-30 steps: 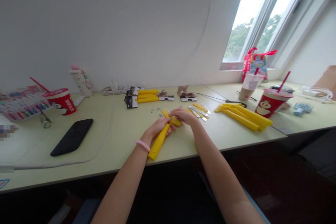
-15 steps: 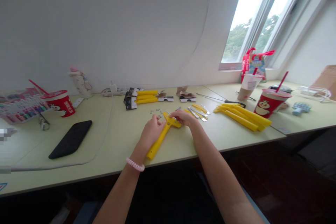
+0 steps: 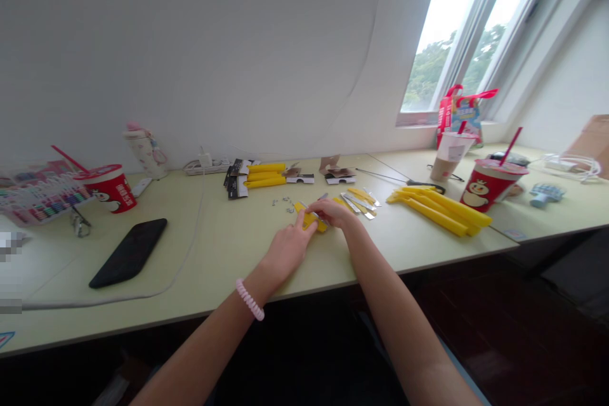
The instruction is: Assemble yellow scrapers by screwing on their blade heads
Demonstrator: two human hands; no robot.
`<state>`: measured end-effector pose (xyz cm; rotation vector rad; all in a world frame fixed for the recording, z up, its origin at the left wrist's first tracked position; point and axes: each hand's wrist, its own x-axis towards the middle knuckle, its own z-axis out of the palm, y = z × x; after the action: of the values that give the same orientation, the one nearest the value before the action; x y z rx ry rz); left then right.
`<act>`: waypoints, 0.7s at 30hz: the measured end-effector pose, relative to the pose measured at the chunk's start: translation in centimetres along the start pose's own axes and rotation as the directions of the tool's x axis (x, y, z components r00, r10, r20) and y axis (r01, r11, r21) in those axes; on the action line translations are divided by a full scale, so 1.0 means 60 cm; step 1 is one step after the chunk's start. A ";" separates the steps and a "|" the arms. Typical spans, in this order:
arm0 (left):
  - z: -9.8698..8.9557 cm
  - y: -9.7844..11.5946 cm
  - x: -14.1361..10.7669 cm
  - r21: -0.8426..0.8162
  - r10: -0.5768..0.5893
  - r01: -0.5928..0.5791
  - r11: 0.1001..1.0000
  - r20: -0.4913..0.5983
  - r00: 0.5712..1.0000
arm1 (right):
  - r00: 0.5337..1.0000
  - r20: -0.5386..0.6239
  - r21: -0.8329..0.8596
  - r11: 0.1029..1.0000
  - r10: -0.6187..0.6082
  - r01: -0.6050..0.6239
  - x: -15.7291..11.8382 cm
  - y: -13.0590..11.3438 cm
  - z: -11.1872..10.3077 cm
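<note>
A yellow T-shaped tool (image 3: 310,221) lies near the front of the table, its handle hidden under my left hand (image 3: 288,250). My left fingers press on the tool's head. My right hand (image 3: 333,212) is closed at the right part of the head, with fingertips at a metal strip on it. Small metal screws (image 3: 288,203) are scattered just behind the tool. To the right of my right hand lie flat metal blades and yellow strips (image 3: 358,203). Whether my right fingers pinch a small part is too small to tell.
Yellow handles (image 3: 432,210) are piled at the right, by a red cup (image 3: 490,187). Packaged yellow tools (image 3: 264,176) lie at the back. A black phone (image 3: 129,252) and another red cup (image 3: 113,190) are at the left. A cable crosses the left side.
My left hand has moved right and forward over the handle, covering it, and its fingers now reach the tool's head. My right hand has barely moved.
</note>
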<state>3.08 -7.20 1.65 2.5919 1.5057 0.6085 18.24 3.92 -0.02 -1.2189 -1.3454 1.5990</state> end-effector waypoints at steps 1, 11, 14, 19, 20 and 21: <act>0.000 -0.002 0.000 -0.003 0.002 -0.002 1.000 0.001 1.000 | 1.000 0.004 0.000 1.000 0.000 0.000 0.000 0.000 0.000; -0.009 -0.002 0.004 0.283 0.035 -0.064 0.957 0.106 0.994 | 1.000 0.003 0.038 0.999 0.008 -0.008 0.001 -0.002 0.001; -0.009 0.000 0.005 0.325 0.036 -0.069 0.943 0.106 0.994 | 1.000 -0.005 0.062 0.998 0.023 -0.023 -0.001 -0.005 0.002; -0.007 -0.005 0.004 0.269 0.042 -0.063 0.961 0.083 0.996 | 0.999 0.008 0.084 0.996 0.033 -0.034 -0.003 -0.007 0.002; -0.007 -0.006 0.003 0.249 0.044 -0.062 0.967 0.077 0.996 | 0.999 0.013 0.083 0.996 0.036 -0.037 -0.003 -0.007 0.002; -0.006 -0.007 0.002 0.222 0.046 -0.061 0.973 0.072 0.996 | 0.999 0.017 0.080 0.996 0.037 -0.039 -0.002 -0.007 0.001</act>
<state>2.66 -6.92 1.94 2.7945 1.5721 0.3706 18.18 3.84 0.40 -1.1926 -1.2613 1.6758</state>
